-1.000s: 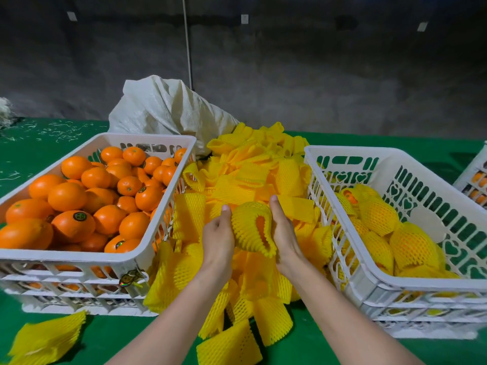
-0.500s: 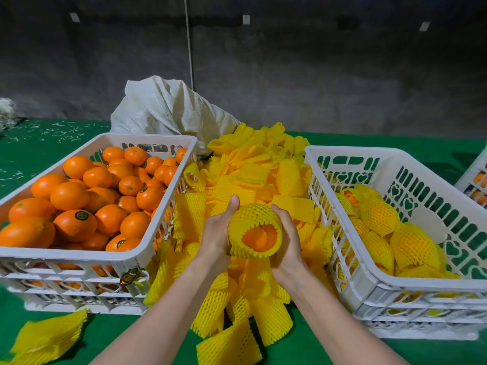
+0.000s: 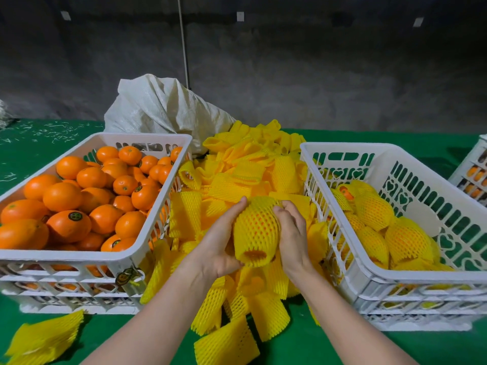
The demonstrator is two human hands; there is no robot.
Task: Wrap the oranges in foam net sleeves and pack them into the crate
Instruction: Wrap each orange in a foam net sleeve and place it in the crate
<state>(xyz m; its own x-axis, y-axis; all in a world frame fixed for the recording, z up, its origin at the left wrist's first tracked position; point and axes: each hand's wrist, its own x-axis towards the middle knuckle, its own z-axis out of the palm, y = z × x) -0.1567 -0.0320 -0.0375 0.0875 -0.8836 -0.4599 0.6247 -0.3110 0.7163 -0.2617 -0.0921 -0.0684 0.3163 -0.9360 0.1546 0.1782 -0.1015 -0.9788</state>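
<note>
Bottom left corner: flat stack of loose sleeves [image 3: 42,338] lying on the green table [image 3: 39,143]. Above it is the left crate [image 3: 66,255], white slotted plastic, heaped with bare oranges [image 3: 79,206]; a few carry dark round stickers. Behind its far right corner sits a white woven sack [image 3: 163,106], slumped and crumpled.

Centre: pile of foam net sleeves [image 3: 237,167], yellow, filling the gap between the two crates and spilling to the near table edge. Both hands are over that pile, holding one fruit.

The left hand [image 3: 218,241] grips the sleeved orange [image 3: 257,227] from its left side and below, fingers curled round it, one digit reaching up to the far end. The net is stretched over the fruit, with orange peel showing through the mesh and at the open near mouth. The right hand [image 3: 292,233] grips the right side, fingers curled over the upper right. The sleeved orange is in the air between the crates, in neither one.

Right: right crate [image 3: 395,279], same white plastic, partly filled with wrapped oranges [image 3: 403,238] lying mostly along its left and near sides. At the far right edge is a slice of another white crate [image 3: 471,169], with orange fruit seen through its slots.
</note>
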